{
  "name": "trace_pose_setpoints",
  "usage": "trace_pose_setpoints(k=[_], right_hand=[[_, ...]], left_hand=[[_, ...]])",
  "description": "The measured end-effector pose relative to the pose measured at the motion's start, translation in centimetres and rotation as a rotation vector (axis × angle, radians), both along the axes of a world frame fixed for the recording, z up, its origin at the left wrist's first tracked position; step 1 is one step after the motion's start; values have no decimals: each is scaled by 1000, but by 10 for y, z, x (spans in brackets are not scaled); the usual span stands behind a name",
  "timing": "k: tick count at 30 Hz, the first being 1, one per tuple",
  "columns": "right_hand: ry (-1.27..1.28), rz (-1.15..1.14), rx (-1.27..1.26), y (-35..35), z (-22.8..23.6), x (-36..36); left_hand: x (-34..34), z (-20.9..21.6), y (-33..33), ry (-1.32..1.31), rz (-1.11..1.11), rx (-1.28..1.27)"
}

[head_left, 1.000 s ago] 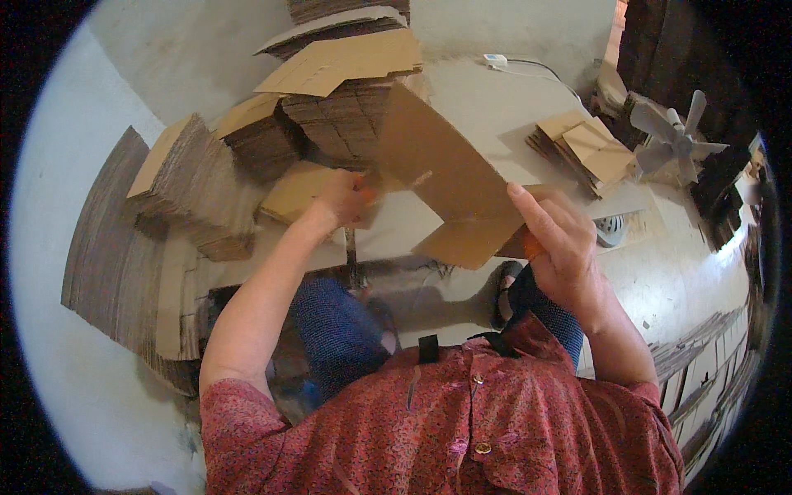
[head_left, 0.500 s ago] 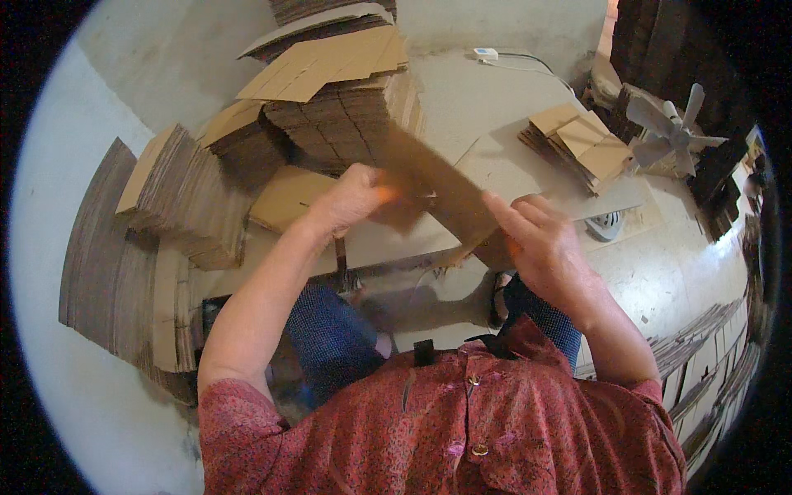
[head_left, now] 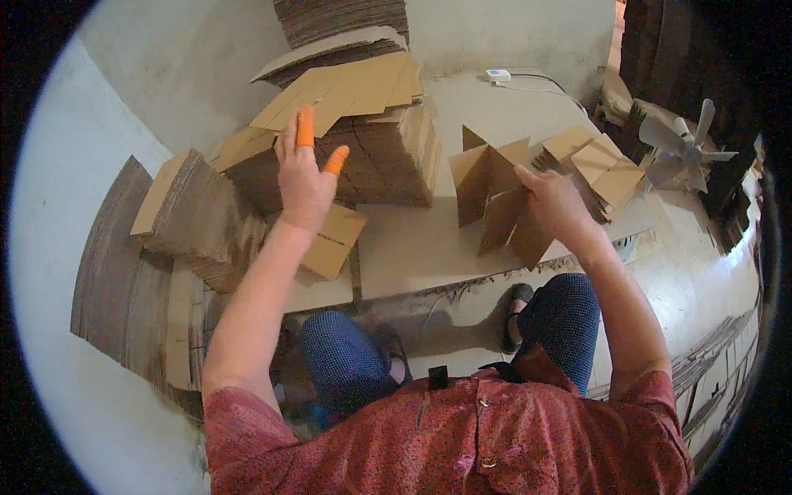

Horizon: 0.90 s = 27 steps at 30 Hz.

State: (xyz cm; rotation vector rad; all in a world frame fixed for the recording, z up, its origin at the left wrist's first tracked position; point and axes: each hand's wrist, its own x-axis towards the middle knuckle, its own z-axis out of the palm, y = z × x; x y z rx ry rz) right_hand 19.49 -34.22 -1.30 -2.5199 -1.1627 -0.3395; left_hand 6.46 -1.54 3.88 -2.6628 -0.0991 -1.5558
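One cardboard divider (head_left: 505,219), its panels crossed, is upright over the pale table (head_left: 404,256); the right hand (head_left: 559,202) has its forefinger at the upper edge, probably for steadying it; whether it pinches, I cannot tell; the left hand (head_left: 305,188), thumb and forefinger spread, holds nothing, near the tall stack (head_left: 388,161).

Shirt (head_left: 371,450): red, short-sleeved, fine dark speckle; I make out two round buttons (head_left: 489,463) in front. Black tab (head_left: 437,378) at its edge. Trousers (head_left: 345,356): dark blue, fine pale pattern. Footwear (head_left: 520,292): dark. Left hand (head_left: 304,183): I note orange covers (head_left: 305,127) on thumb and one finger.
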Motion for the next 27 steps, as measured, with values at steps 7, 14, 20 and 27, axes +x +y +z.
trace_pose_setpoints(k=[7,14,20,27], right_hand=[[-96,65,-43,4,5,22],[-79,-26,-118,3,26,10],[-243,-272,228,-19,-1,13],[701,-33,807,-16,-35,2]], left_hand=[[18,13,47,124,-17,-89],[8,-1,13,104,1,-109],[-12,-9,-78,94,-261,43],[69,-126,-139,427,-676,-1077]])
